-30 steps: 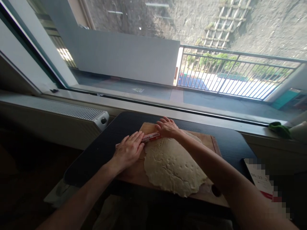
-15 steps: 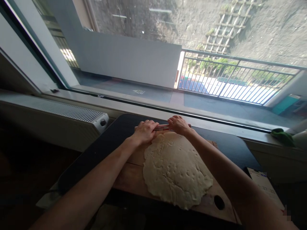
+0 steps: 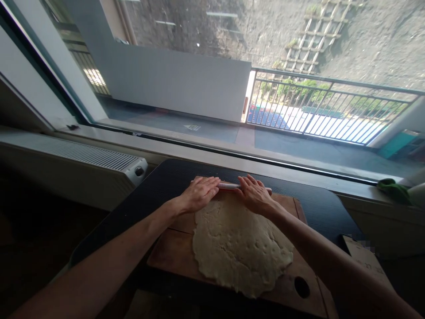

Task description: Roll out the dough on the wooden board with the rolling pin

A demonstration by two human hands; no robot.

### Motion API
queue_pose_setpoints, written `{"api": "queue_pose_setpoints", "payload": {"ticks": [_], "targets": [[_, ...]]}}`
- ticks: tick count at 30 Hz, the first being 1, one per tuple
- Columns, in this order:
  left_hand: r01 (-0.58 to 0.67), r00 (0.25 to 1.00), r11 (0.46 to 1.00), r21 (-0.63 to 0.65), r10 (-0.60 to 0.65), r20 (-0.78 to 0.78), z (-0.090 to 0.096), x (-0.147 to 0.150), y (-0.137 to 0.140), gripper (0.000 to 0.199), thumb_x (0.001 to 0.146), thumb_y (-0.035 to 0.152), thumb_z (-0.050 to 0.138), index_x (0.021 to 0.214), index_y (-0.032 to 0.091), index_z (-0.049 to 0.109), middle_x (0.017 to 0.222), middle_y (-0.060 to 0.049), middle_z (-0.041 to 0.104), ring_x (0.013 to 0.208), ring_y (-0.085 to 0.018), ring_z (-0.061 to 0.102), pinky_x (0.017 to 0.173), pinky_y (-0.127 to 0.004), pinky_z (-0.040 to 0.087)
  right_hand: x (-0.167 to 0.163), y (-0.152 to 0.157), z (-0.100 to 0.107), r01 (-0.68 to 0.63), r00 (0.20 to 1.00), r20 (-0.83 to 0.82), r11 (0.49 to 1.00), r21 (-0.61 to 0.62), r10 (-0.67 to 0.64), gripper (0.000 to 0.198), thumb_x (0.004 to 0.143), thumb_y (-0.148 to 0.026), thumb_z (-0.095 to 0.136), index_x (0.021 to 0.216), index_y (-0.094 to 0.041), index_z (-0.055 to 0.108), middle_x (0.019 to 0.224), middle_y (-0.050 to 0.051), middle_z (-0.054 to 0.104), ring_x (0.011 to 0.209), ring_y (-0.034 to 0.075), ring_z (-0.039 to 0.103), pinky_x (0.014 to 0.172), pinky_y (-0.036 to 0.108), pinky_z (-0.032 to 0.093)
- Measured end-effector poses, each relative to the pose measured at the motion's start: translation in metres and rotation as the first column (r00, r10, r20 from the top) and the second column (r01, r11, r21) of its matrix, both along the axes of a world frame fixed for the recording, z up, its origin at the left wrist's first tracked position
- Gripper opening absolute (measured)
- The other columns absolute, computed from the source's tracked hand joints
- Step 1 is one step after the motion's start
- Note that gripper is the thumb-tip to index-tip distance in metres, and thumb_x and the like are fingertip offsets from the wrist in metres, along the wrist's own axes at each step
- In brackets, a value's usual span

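Note:
A flat, uneven sheet of pale dough [image 3: 241, 246] lies on a wooden cutting board [image 3: 169, 250] that rests on a dark table [image 3: 156, 190]. At the dough's far edge lies a thin roller [image 3: 229, 186] with red and white markings. My left hand [image 3: 199, 195] presses flat on its left end, fingers stretched out. Resting palm-down on its right part is my right hand [image 3: 254, 195]. Only the short middle stretch of the roller shows between the hands.
A white radiator [image 3: 83, 155] stands left of the table under a wide window sill. A green cloth [image 3: 393, 189] lies on the sill at the right. A paper or booklet [image 3: 365, 261] sits at the table's right edge. The board has a round hole [image 3: 301, 287] near its front corner.
Both hands have pushed the roller away from me, from the dough's left side to its far edge. The roller now lies level across the board's back.

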State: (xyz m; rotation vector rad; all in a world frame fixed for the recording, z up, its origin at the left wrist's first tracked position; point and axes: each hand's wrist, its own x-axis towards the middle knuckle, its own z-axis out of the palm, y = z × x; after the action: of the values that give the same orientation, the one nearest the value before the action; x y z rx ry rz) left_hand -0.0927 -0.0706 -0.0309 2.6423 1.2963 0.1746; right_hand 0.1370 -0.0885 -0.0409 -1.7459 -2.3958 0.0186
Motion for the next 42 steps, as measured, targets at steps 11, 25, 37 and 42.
{"api": "queue_pose_setpoints", "payload": {"ticks": [11, 25, 37, 42], "targets": [[0.032, 0.998, 0.999, -0.042, -0.029, 0.051, 0.006, -0.011, -0.023, 0.056, 0.096, 0.044, 0.014, 0.142, 0.021, 0.035, 0.15, -0.004, 0.031, 0.139, -0.016, 0.024, 0.114, -0.039, 0.015, -0.002, -0.041, 0.001, -0.008, 1.0, -0.003, 1.0, -0.012, 0.008, 0.07, 0.092, -0.06, 0.021, 0.144, -0.014, 0.027, 0.151, 0.011, 0.027, 0.141, 0.027, 0.014, 0.111, 0.045, 0.016], [0.103, 0.992, 0.993, -0.064, -0.097, 0.083, 0.02, -0.024, -0.044, 0.054, 0.096, 0.041, 0.019, 0.139, 0.017, 0.041, 0.147, -0.004, 0.038, 0.136, -0.015, 0.032, 0.113, -0.031, 0.019, -0.007, -0.086, 0.003, -0.063, 0.998, -0.012, 0.998, -0.006, 0.063, 0.075, 0.091, -0.061, 0.027, 0.145, -0.01, 0.024, 0.152, 0.015, 0.022, 0.142, 0.027, 0.012, 0.113, 0.044, 0.014], [0.105, 0.989, 0.993, 0.053, -0.11, 0.097, 0.014, -0.028, -0.062, 0.045, 0.095, 0.035, 0.026, 0.132, 0.022, 0.049, 0.141, -0.003, 0.048, 0.129, -0.017, 0.042, 0.109, -0.034, 0.028, 0.0, -0.096, 0.016, -0.142, 0.99, -0.031, 0.989, -0.029, 0.141, 0.055, 0.094, -0.041, 0.035, 0.141, -0.013, 0.033, 0.148, 0.015, 0.032, 0.137, 0.026, 0.026, 0.11, 0.043, 0.021], [0.056, 0.998, 0.98, 0.19, -0.059, 0.009, 0.019, -0.016, -0.06, 0.037, 0.088, 0.027, 0.043, 0.122, 0.025, 0.057, 0.118, -0.006, 0.061, 0.109, -0.022, 0.053, 0.094, -0.037, 0.039, 0.026, -0.079, 0.027, -0.217, 0.975, -0.069, 0.974, -0.059, 0.213, 0.035, 0.086, -0.011, 0.039, 0.115, -0.02, 0.057, 0.116, 0.008, 0.062, 0.109, 0.019, 0.053, 0.092, 0.031, 0.038]]}}
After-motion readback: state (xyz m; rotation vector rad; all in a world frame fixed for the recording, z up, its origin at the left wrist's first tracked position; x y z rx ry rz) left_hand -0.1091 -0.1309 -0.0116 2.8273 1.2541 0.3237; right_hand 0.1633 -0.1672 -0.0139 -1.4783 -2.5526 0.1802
